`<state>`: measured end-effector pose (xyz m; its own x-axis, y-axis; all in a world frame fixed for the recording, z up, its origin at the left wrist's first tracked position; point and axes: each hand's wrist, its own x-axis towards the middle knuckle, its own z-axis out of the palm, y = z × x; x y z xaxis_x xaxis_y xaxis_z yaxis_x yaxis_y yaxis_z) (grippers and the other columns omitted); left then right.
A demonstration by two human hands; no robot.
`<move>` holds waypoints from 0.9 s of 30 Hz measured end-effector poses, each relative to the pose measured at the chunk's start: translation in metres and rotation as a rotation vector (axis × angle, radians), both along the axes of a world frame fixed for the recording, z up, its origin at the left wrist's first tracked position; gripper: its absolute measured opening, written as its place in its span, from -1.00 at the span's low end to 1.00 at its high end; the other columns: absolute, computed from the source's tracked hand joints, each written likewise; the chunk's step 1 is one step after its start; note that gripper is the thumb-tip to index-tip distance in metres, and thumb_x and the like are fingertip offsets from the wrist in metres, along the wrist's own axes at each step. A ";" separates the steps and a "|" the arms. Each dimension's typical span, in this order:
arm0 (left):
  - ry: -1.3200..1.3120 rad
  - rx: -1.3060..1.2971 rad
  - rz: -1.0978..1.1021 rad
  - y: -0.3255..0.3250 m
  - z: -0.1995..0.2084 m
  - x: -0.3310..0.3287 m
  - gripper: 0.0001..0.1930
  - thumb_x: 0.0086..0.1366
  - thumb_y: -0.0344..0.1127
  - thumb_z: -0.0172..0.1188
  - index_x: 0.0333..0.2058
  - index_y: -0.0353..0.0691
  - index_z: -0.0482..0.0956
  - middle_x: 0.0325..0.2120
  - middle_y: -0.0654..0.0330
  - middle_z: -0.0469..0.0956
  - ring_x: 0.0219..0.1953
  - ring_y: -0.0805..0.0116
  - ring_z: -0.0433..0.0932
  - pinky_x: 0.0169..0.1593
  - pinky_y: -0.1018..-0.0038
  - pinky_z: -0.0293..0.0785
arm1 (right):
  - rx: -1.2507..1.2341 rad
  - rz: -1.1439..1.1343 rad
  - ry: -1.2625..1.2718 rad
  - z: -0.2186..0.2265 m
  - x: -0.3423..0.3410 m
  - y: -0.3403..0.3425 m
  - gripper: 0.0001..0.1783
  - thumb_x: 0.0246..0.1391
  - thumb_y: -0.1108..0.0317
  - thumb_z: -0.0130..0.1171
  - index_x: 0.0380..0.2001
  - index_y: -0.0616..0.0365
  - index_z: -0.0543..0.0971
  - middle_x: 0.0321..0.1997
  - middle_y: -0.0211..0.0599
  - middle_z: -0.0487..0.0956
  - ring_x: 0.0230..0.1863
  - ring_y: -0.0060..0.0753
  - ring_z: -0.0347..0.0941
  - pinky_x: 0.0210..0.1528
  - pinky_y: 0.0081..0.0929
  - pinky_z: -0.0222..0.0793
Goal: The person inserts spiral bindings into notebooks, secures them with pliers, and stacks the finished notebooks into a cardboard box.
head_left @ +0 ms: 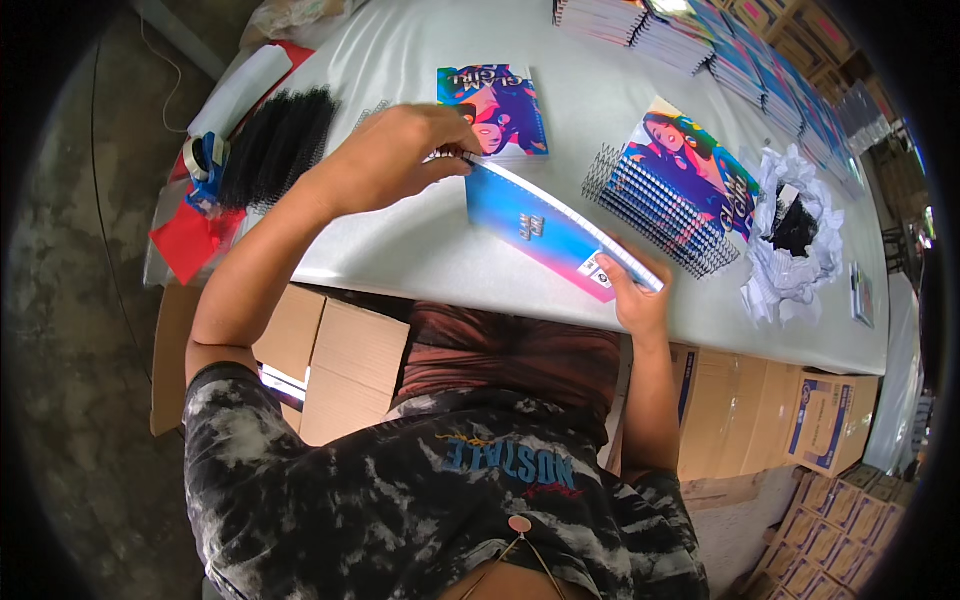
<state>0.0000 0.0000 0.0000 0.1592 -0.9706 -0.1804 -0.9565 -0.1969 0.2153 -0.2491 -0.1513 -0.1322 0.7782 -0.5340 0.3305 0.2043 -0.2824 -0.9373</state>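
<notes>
My right hand (637, 292) grips one end of a notebook (525, 225) with a blue-to-pink cover, held tilted above the table's near edge. A row of punched holes runs along its upper edge. At the far left end of that edge, my left hand (405, 155) is closed in a pinch on what looks like a black spiral coil, mostly hidden by the fingers. Just behind lies a colourful notebook or cover (500, 105). To the right, several spiral-bound notebooks (680, 180) are stacked in a fanned pile, their coils showing.
A heap of black spiral coils (278, 145) lies at the left, beside a blue tape dispenser (205, 170) and red sheet (186, 243). Crumpled white paper (790, 240) surrounds black material at the right. Notebook stacks (720, 60) line the far right; cardboard boxes (745, 410) stand under the table.
</notes>
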 end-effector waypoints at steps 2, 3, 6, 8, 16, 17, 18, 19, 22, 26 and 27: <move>-0.188 -0.222 0.006 0.001 0.002 -0.013 -0.64 0.11 -0.36 0.21 -0.07 -0.18 0.48 -0.11 0.11 0.50 -0.02 0.15 0.42 0.10 0.31 0.28 | -0.109 -0.011 -0.011 0.010 0.003 0.007 -0.71 0.01 0.61 0.08 -0.14 0.34 0.55 -0.12 -0.07 0.58 -0.10 -0.29 0.53 -0.03 -0.53 0.39; -0.234 -0.357 -0.042 0.002 -0.002 -0.012 -0.66 0.10 -0.37 0.21 -0.10 -0.20 0.49 -0.15 0.12 0.51 -0.04 0.15 0.43 0.08 0.30 0.29 | -0.128 -0.013 -0.042 0.008 0.005 0.008 -0.70 -0.01 0.62 0.09 -0.14 0.35 0.55 -0.12 -0.07 0.58 -0.09 -0.29 0.53 -0.02 -0.52 0.39; -0.270 -0.401 -0.240 0.008 -0.014 -0.002 -0.67 0.07 -0.35 0.24 -0.15 -0.26 0.49 -0.25 0.12 0.52 -0.11 0.12 0.45 0.04 0.27 0.32 | -0.191 -0.016 -0.092 -0.001 0.004 0.008 -0.67 -0.06 0.67 0.08 -0.15 0.35 0.55 -0.10 -0.06 0.57 -0.07 -0.27 0.53 0.00 -0.50 0.38; -0.238 -0.313 -0.155 0.001 -0.006 -0.012 -0.68 0.06 -0.33 0.25 -0.20 -0.28 0.48 -0.30 0.12 0.51 -0.12 0.13 0.45 0.03 0.28 0.34 | -0.222 0.006 -0.118 -0.004 0.004 0.007 -0.65 -0.08 0.70 0.06 -0.14 0.35 0.55 -0.10 -0.06 0.57 -0.06 -0.26 0.52 0.02 -0.48 0.37; -0.297 -0.373 -0.142 0.005 -0.002 -0.015 -0.79 0.01 -0.31 0.28 -0.38 -0.23 0.48 -0.43 0.22 0.50 -0.30 0.19 0.49 -0.14 0.34 0.39 | -0.246 0.012 -0.146 -0.007 0.005 0.009 -0.66 -0.08 0.66 0.10 -0.14 0.34 0.55 -0.09 -0.06 0.57 -0.04 -0.23 0.51 0.03 -0.45 0.38; -0.327 -0.493 -0.159 0.003 -0.009 -0.015 -0.80 0.01 -0.31 0.28 -0.39 -0.22 0.49 -0.45 0.22 0.50 -0.32 0.20 0.50 -0.13 0.34 0.39 | -0.243 0.008 -0.154 -0.006 0.006 0.011 -0.66 -0.08 0.66 0.10 -0.14 0.34 0.55 -0.09 -0.06 0.57 -0.04 -0.23 0.51 0.03 -0.46 0.38; -0.356 -0.615 -0.180 0.000 -0.014 -0.014 -0.81 0.01 -0.32 0.28 -0.40 -0.21 0.51 -0.47 0.23 0.51 -0.33 0.20 0.50 -0.12 0.35 0.38 | -0.242 -0.001 -0.162 -0.005 0.006 0.012 -0.66 -0.08 0.66 0.11 -0.14 0.34 0.55 -0.09 -0.05 0.57 -0.04 -0.22 0.51 0.03 -0.46 0.38; -0.351 -0.566 -0.229 0.002 -0.014 -0.012 -0.81 0.00 -0.31 0.29 -0.41 -0.21 0.50 -0.46 0.23 0.51 -0.32 0.22 0.50 -0.12 0.35 0.38 | -0.253 -0.004 -0.166 -0.006 0.006 0.011 -0.66 -0.08 0.66 0.11 -0.14 0.34 0.55 -0.09 -0.05 0.57 -0.04 -0.22 0.51 0.03 -0.46 0.38; -0.359 -0.476 -0.284 0.010 -0.015 -0.008 -0.75 -0.03 -0.30 0.31 -0.36 -0.17 0.48 -0.35 0.22 0.48 -0.22 0.23 0.46 -0.09 0.34 0.34 | -0.277 0.001 -0.182 -0.008 0.006 0.012 -0.65 -0.08 0.65 0.12 -0.14 0.34 0.55 -0.10 -0.05 0.57 -0.05 -0.21 0.52 0.02 -0.46 0.39; -0.520 -0.666 -0.123 0.006 -0.019 -0.018 -0.41 0.03 0.00 0.24 -0.01 -0.20 0.38 0.08 -0.01 0.30 0.20 0.01 0.18 0.17 0.11 0.10 | -0.311 -0.031 -0.201 -0.005 0.007 0.016 -0.66 -0.08 0.63 0.13 -0.14 0.33 0.55 -0.11 -0.06 0.57 -0.06 -0.20 0.53 0.01 -0.45 0.40; -0.483 -0.745 -0.075 0.009 -0.033 -0.019 -0.30 0.02 0.10 0.21 0.03 -0.26 0.32 0.12 -0.04 0.24 0.23 -0.04 0.12 0.19 0.03 0.01 | -0.312 -0.045 -0.208 -0.006 0.008 0.019 -0.66 -0.08 0.63 0.13 -0.14 0.33 0.55 -0.11 -0.06 0.57 -0.06 -0.20 0.53 0.01 -0.45 0.40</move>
